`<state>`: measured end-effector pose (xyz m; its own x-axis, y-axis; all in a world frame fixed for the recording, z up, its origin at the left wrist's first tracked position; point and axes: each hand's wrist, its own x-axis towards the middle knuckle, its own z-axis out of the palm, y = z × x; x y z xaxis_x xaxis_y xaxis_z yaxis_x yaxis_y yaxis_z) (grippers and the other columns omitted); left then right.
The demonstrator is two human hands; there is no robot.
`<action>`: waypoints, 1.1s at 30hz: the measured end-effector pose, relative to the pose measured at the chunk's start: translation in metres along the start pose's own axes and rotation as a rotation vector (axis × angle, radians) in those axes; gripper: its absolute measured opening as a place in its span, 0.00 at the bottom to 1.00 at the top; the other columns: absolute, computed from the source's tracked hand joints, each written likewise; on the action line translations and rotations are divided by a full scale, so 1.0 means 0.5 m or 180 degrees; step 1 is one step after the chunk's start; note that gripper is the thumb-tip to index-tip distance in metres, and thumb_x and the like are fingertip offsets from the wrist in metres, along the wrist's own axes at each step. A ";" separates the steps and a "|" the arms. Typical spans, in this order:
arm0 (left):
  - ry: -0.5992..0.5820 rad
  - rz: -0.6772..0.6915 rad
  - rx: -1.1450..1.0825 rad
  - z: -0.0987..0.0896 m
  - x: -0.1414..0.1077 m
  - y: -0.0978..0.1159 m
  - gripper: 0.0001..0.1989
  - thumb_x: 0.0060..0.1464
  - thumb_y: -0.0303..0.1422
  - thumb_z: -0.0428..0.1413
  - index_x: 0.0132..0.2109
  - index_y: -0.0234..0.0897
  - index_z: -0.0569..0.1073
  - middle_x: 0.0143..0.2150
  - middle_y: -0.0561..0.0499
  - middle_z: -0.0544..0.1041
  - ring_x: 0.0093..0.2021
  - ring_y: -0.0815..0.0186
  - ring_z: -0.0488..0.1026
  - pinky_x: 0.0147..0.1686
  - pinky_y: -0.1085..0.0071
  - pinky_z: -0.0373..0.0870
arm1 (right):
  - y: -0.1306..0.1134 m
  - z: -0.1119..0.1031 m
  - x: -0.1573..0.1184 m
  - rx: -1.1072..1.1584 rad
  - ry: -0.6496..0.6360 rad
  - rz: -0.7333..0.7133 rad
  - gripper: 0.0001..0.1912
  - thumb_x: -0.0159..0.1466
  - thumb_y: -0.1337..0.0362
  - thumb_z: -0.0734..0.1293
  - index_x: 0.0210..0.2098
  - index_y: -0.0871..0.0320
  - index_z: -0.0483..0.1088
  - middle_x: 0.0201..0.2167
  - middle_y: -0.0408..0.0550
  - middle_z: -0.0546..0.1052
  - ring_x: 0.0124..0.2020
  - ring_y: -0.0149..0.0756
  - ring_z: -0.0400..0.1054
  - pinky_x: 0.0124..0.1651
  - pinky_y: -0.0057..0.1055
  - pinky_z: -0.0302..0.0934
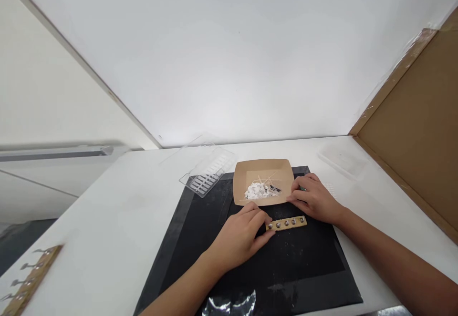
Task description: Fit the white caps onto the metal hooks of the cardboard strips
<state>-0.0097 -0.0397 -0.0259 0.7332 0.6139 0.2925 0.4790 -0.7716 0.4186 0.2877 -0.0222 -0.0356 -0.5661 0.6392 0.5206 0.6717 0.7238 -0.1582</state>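
A narrow tan strip with a row of several small metal pieces lies on the black mat. My left hand grips the strip's left end between thumb and fingers. Just behind the strip, a brown paper tray holds a heap of white scraps and thin sticks. Beside the tray's right front corner is my right hand, its fingers pinched together near the tray edge; a small dark green bit shows between them, too small to name.
Clear plastic cases lie behind the mat's left corner. A translucent lid rests at the back right. A strip with metal clips stands at the lower left. Cardboard borders the right side.
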 end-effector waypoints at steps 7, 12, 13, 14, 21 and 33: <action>-0.0009 -0.0009 0.0035 -0.001 0.000 0.002 0.05 0.69 0.36 0.60 0.46 0.40 0.74 0.41 0.48 0.82 0.46 0.58 0.78 0.43 0.64 0.79 | 0.000 -0.006 0.001 -0.0026 -0.0052 -0.0156 0.09 0.77 0.61 0.67 0.39 0.52 0.77 0.38 0.45 0.77 0.38 0.36 0.69 0.50 0.42 0.57; 0.0068 0.0077 -0.0001 -0.003 0.001 0.004 0.03 0.71 0.33 0.57 0.46 0.40 0.73 0.43 0.48 0.82 0.46 0.59 0.78 0.42 0.66 0.79 | -0.006 -0.003 0.001 -0.0020 0.0060 -0.0092 0.06 0.76 0.61 0.69 0.41 0.51 0.77 0.38 0.45 0.77 0.38 0.37 0.70 0.49 0.42 0.58; 0.0090 0.0101 -0.0011 -0.003 0.001 0.004 0.02 0.71 0.32 0.56 0.46 0.40 0.73 0.43 0.48 0.83 0.46 0.59 0.77 0.42 0.66 0.79 | -0.007 -0.002 0.001 0.0002 0.0133 -0.0042 0.05 0.75 0.61 0.69 0.42 0.51 0.77 0.38 0.45 0.77 0.39 0.37 0.71 0.49 0.42 0.58; 0.0118 0.0119 -0.0023 -0.004 0.001 0.004 0.01 0.71 0.31 0.56 0.46 0.40 0.72 0.43 0.48 0.83 0.46 0.59 0.77 0.42 0.66 0.79 | -0.009 -0.002 0.001 0.0024 0.0217 0.0028 0.03 0.75 0.62 0.70 0.43 0.51 0.77 0.38 0.45 0.77 0.39 0.38 0.71 0.49 0.42 0.58; 0.0191 0.0198 -0.0090 -0.007 0.003 0.007 0.03 0.72 0.30 0.55 0.45 0.39 0.72 0.42 0.49 0.81 0.44 0.61 0.76 0.41 0.67 0.78 | -0.008 -0.007 0.005 0.0147 0.0551 0.0301 0.09 0.71 0.70 0.69 0.49 0.52 0.73 0.40 0.46 0.78 0.40 0.39 0.74 0.47 0.41 0.60; 0.0312 0.0187 -0.0243 -0.002 0.006 0.001 0.02 0.70 0.28 0.57 0.45 0.39 0.74 0.40 0.50 0.81 0.43 0.62 0.75 0.42 0.67 0.77 | -0.055 -0.032 0.010 0.1259 -0.0042 -0.0294 0.14 0.61 0.70 0.66 0.47 0.53 0.71 0.38 0.46 0.78 0.40 0.41 0.74 0.47 0.42 0.61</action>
<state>-0.0078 -0.0384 -0.0240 0.7065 0.5842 0.3994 0.3958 -0.7940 0.4614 0.2741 -0.0430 -0.0155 -0.6232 0.5682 0.5374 0.3834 0.8209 -0.4233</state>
